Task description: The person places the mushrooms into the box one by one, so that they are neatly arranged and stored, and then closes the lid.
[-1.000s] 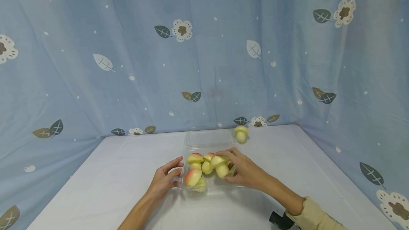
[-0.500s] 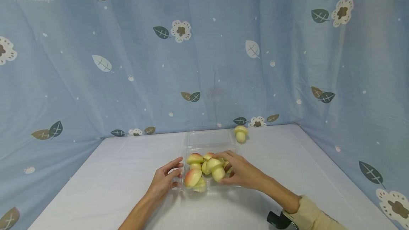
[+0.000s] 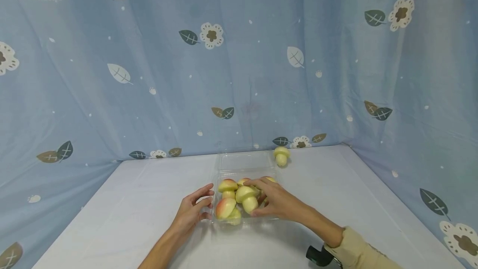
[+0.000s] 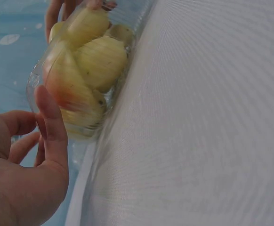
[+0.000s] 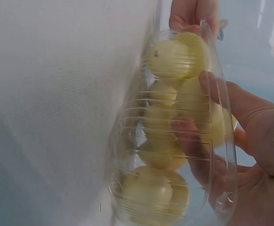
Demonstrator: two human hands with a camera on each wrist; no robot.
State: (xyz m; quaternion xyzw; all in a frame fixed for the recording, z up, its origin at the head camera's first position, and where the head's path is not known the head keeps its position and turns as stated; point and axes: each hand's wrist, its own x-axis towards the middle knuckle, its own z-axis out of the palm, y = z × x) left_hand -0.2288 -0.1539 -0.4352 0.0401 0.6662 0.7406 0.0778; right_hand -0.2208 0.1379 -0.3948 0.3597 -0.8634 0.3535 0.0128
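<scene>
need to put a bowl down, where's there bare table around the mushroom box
Bare table lies left of the left hand, and right of the right hand toward the curtain. The clear box is crowded with mushrooms and both hands; a lone mushroom sits by its far right corner.

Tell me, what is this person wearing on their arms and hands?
Both hands are bare, no gloves or rings visible. The left hand has a bare forearm. The right hand has a pale beige sleeve pushed up past the wrist, with a black device beside it.

White table (image 3: 130, 202) bears clear tray (image 3: 244, 162), seemingly one loose mushroom (image 3: 281, 155).
</scene>
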